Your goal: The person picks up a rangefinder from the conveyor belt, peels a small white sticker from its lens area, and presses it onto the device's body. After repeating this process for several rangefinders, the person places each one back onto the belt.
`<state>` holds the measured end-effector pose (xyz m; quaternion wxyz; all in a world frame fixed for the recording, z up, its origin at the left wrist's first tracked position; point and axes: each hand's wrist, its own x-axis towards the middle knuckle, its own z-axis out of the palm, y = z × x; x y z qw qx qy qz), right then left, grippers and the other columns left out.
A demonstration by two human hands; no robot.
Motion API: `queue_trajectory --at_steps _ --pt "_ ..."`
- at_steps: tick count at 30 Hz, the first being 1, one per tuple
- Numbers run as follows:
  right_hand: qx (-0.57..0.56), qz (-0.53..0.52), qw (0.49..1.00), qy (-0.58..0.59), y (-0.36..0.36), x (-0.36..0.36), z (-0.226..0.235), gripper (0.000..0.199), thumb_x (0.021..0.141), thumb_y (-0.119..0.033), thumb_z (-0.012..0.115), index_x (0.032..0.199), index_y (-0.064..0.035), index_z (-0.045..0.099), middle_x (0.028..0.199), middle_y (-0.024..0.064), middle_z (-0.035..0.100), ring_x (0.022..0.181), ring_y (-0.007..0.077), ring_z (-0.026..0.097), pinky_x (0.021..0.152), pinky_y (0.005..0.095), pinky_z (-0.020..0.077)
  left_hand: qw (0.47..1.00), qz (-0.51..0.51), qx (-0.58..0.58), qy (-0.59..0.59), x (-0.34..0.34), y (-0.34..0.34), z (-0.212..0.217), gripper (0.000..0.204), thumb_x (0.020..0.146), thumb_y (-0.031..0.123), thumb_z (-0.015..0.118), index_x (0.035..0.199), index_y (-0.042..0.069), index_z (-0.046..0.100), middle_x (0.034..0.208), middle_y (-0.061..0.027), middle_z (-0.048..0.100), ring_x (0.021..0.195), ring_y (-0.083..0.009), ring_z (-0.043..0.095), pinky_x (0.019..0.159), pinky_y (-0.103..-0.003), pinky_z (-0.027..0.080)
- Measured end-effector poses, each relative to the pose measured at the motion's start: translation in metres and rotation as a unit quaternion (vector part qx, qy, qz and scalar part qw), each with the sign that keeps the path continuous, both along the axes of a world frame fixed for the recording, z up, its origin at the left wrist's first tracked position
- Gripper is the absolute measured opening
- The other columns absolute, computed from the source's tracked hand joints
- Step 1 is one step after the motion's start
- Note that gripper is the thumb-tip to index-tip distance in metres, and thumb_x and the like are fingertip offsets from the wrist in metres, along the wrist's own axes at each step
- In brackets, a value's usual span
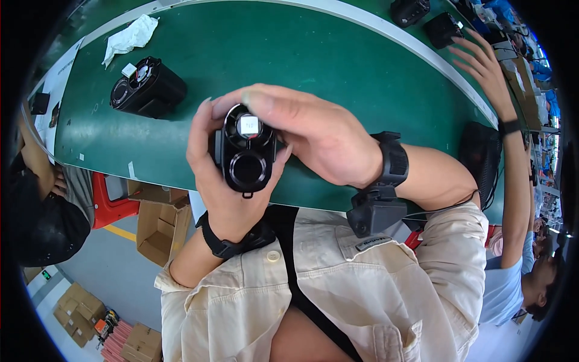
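1. The left hand (226, 202) is closed around a black device (249, 148), with its fingers on the left side and its thumb on the right side.
2. The right hand (319, 130) is also pressed on this device; its thumb lies at the upper rim. So the 2 hands are together, clamped on 1 thing.
3. The device is in front of the person, over the near part of the green desk (362, 66). Its end with 2 round openings faces up, and a white square piece (249, 125) sits at the upper opening.
4. Another black device (160, 90), of similar form, rests on the desk to the left.
5. Near it, farther away, lies a crumpled white sheet (132, 35).
6. At the upper right, a co-worker's hand (482, 67) is near 1 more black device (440, 33).
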<state>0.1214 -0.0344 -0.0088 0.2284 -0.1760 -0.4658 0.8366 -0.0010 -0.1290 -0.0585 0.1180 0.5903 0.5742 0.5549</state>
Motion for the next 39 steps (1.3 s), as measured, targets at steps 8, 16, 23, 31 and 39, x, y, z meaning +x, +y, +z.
queue_trajectory --at_steps 8,16,23,31,39 --pt "0.099 0.017 0.995 -0.016 -0.003 0.004 0.001 0.041 0.098 -0.019 0.049 0.135 0.0005 0.047 0.128 0.01 0.055 0.118 0.0168 0.051 0.097 0.0299 0.044 0.999 -0.023 0.02 -0.022 -0.003 -0.004 -0.004 0.101 0.066 0.005 0.085 0.145 0.002 0.023 0.138 -0.0136 0.036 0.123 -0.0235 0.042 0.104 -0.035 0.036" --pt "0.129 0.026 0.991 -0.013 -0.005 0.007 -0.001 0.043 0.098 -0.018 0.048 0.138 -0.0012 0.043 0.13 0.0099 0.053 0.119 0.0178 0.051 0.087 0.0302 0.0528 0.999 -0.023 0.025 -0.033 -0.001 -0.003 -0.002 0.1 0.065 0.003 0.084 0.145 0.002 0.023 0.129 -0.0142 0.041 0.115 -0.0235 0.047 0.097 -0.035 0.04" --pt "0.113 0.022 0.993 -0.023 -0.007 0.006 0.002 0.044 0.099 -0.021 0.049 0.138 -0.003 0.043 0.128 0.0086 0.054 0.114 0.0184 0.055 0.083 0.0298 0.0551 0.999 -0.015 0.042 -0.009 -0.001 -0.002 0.001 0.099 0.066 0.003 0.084 0.144 -0.001 0.023 0.117 -0.0172 0.051 0.101 -0.0247 0.057 0.086 -0.034 0.048" --pt "0.188 -0.007 0.982 -0.011 -0.003 0.002 -0.006 0.032 0.099 -0.02 0.051 0.124 -0.0015 0.055 0.125 0.0078 0.056 0.11 0.0176 0.056 0.084 0.0293 0.054 0.999 -0.034 0.029 0.004 0.0 -0.006 -0.002 0.102 0.066 0.005 0.085 0.146 0.002 0.02 0.147 -0.014 0.027 0.129 -0.0257 0.038 0.106 -0.037 0.034" --pt "0.281 -0.008 0.959 -0.027 0.003 0.0 -0.008 0.027 0.099 -0.017 0.051 0.12 -0.0008 0.057 0.12 0.009 0.058 0.109 0.0179 0.056 0.095 0.0314 0.0447 0.999 -0.014 0.034 0.013 -0.001 -0.001 0.0 0.102 0.066 0.004 0.084 0.145 -0.002 0.02 0.124 -0.0185 0.047 0.107 -0.0264 0.053 0.093 -0.037 0.044"
